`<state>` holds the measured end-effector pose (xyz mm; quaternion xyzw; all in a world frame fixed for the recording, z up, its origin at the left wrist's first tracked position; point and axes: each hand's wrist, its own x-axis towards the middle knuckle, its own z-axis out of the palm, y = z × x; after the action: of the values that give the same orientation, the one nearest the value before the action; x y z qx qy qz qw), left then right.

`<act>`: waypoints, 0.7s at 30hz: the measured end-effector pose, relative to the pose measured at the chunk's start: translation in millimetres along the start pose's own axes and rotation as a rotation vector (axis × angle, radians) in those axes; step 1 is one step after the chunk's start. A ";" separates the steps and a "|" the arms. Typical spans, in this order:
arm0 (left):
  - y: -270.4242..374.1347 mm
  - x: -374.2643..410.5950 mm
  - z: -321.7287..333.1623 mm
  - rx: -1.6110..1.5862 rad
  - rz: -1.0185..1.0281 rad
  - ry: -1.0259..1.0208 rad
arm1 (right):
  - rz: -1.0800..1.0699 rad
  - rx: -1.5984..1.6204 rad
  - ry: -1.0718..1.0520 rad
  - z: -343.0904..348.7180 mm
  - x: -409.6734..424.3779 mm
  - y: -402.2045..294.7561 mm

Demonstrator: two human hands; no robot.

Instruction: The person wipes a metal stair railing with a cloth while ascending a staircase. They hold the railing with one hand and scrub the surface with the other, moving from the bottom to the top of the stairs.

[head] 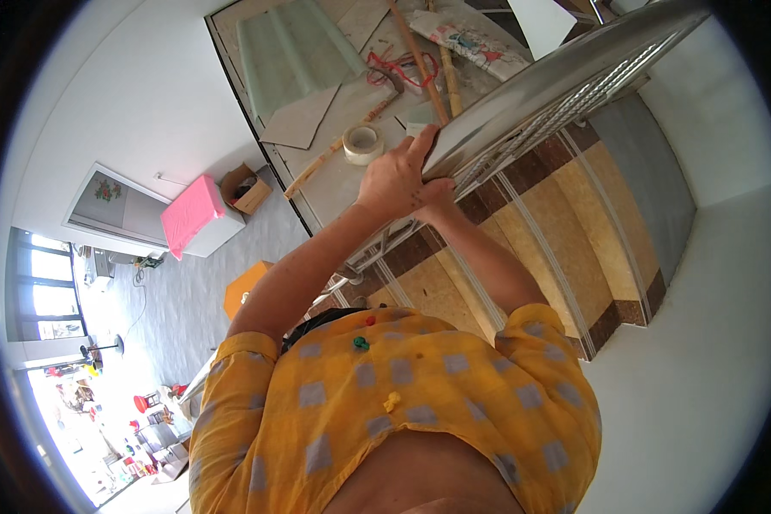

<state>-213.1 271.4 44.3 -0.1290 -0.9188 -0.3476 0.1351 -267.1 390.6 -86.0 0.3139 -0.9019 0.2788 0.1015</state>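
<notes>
A thick, shiny metal handrail (527, 90) slants from the upper right down to its near end in front of me. My left hand (395, 177) lies over that end, its fingers bent against the metal. Crossing beneath it, my right hand (435, 198) has its thumb along the rail's lower side; its other fingers are mostly hidden behind the left hand. Just beyond the left hand, a roll of clear tape (362, 144) rests on a light board-like surface. A sickle with a wooden handle (318, 168) lies beside the roll.
Below the rail, tan stair steps (552, 225) with dark borders descend. Greenish translucent sheets (295, 58), red string (401, 67), poles (417, 58) and a printed plastic bag (469, 42) cover the upper surface. Lower left are a cardboard box (245, 188) and a pink cloth (193, 212).
</notes>
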 end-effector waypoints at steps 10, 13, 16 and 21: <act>0.5 2.1 -2.8 -0.060 -0.050 -0.063 | 0.146 0.529 -0.069 37.0 17.9 -32.2; 1.9 1.2 -6.9 -0.065 -0.024 -0.055 | 0.188 0.532 -0.037 49.9 6.3 -46.6; 4.3 1.3 -8.0 -0.054 -0.049 -0.078 | 0.222 0.506 -0.008 58.9 -8.9 -53.8; 1.2 -1.8 -5.4 -0.037 -0.044 -0.040 | 0.026 0.289 -0.145 54.2 -20.7 -51.7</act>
<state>-210.2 268.4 48.3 -0.1179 -0.9174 -0.3648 0.1067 -219.1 337.0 -115.4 0.3330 -0.8612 0.3837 -0.0136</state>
